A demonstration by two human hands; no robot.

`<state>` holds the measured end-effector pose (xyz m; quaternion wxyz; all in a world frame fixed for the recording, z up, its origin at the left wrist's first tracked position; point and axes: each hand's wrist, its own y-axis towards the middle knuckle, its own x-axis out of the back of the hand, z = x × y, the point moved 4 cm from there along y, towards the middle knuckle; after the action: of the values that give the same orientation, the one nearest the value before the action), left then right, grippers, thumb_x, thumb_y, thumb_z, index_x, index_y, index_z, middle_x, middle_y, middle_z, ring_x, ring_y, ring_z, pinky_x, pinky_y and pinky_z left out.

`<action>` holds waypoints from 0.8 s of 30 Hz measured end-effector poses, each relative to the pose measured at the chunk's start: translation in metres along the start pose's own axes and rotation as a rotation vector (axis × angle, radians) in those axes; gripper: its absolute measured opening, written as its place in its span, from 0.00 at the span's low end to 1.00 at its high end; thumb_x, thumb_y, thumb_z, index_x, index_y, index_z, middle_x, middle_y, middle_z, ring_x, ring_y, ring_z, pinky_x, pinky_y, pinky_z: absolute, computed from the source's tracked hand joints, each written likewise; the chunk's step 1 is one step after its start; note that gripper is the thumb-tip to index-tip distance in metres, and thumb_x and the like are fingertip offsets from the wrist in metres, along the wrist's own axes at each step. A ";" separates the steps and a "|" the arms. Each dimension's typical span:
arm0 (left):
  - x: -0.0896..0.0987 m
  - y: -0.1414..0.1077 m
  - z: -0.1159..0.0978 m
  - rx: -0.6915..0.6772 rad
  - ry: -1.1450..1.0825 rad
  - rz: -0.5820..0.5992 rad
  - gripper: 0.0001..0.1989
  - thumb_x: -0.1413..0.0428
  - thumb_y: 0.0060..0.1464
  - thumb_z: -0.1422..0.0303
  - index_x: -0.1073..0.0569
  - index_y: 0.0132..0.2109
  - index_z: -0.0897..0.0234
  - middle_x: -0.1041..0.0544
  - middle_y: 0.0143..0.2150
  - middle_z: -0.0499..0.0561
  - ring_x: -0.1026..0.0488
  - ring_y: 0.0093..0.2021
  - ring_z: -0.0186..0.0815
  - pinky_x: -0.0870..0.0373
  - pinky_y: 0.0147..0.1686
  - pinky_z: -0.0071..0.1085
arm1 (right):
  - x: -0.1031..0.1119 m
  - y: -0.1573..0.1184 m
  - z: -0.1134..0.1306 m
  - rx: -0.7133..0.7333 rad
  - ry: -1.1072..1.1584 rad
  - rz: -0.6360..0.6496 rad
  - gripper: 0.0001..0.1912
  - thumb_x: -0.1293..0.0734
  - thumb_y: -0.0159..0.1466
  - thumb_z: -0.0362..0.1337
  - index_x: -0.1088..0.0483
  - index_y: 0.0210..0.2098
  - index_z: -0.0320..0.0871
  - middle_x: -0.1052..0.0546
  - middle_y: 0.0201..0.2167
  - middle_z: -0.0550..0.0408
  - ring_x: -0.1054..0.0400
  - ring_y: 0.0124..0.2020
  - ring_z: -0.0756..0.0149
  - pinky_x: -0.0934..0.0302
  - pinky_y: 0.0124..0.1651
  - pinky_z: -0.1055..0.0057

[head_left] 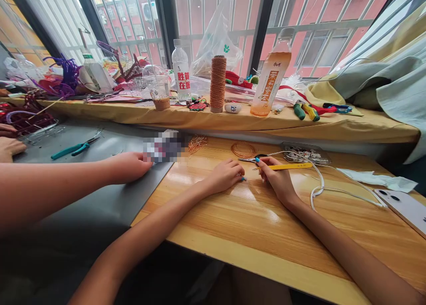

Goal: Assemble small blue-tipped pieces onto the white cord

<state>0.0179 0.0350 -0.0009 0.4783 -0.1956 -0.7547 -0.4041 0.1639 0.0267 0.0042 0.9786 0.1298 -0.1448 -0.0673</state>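
Note:
My right hand (278, 178) grips a pair of yellow tweezers (296, 166), its fingers closed around them and the tips pointing left. Just left of it, my left hand (226, 176) rests low over the wooden table, fingers curled together; whatever they pinch is too small to make out. Behind my right hand lie small scissors (248, 160), partly hidden by the fingers. Beyond both hands sit a coil of copper-coloured wire (244, 149) and a bundle of short cut wires (197, 144).
A clear box of small pieces (304, 154), a white cable (321, 180), tissue (376, 178) and phone (404, 209) lie right. Left, another person's hand (136, 166) touches a blurred item (165, 147); teal pliers (75, 149) lie nearby. Bottles and a thread spool (218, 85) line the sill.

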 end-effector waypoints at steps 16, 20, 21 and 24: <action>0.002 -0.002 -0.003 -0.022 -0.017 0.024 0.12 0.55 0.54 0.66 0.28 0.38 0.63 0.30 0.35 0.52 0.36 0.37 0.32 0.39 0.38 0.28 | -0.003 0.002 -0.007 -0.045 -0.037 0.082 0.09 0.39 0.52 0.41 0.38 0.26 0.42 0.39 0.11 0.64 0.50 0.12 0.77 0.57 0.13 0.79; 0.001 -0.002 -0.003 -0.014 0.013 0.014 0.12 0.54 0.53 0.65 0.29 0.38 0.63 0.30 0.35 0.51 0.36 0.37 0.33 0.39 0.38 0.28 | -0.003 0.003 -0.009 -0.052 -0.019 0.074 0.09 0.39 0.52 0.42 0.39 0.27 0.42 0.40 0.11 0.64 0.50 0.12 0.77 0.56 0.13 0.79; 0.001 -0.002 -0.002 -0.003 0.022 0.004 0.11 0.54 0.53 0.66 0.29 0.38 0.64 0.30 0.36 0.51 0.36 0.37 0.33 0.39 0.38 0.28 | -0.003 0.003 -0.009 -0.048 -0.010 0.067 0.09 0.38 0.52 0.42 0.39 0.27 0.42 0.39 0.12 0.64 0.50 0.12 0.77 0.56 0.13 0.79; 0.000 -0.002 0.001 0.040 0.044 -0.017 0.09 0.52 0.52 0.69 0.31 0.38 0.66 0.29 0.36 0.51 0.37 0.38 0.34 0.39 0.39 0.29 | -0.002 0.003 -0.009 -0.035 0.007 0.047 0.10 0.38 0.52 0.42 0.39 0.28 0.42 0.38 0.13 0.63 0.48 0.12 0.76 0.55 0.14 0.79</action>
<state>0.0159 0.0347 -0.0015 0.4953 -0.1704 -0.7536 -0.3972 0.1648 0.0319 -0.0035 0.9825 0.1096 -0.1434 -0.0462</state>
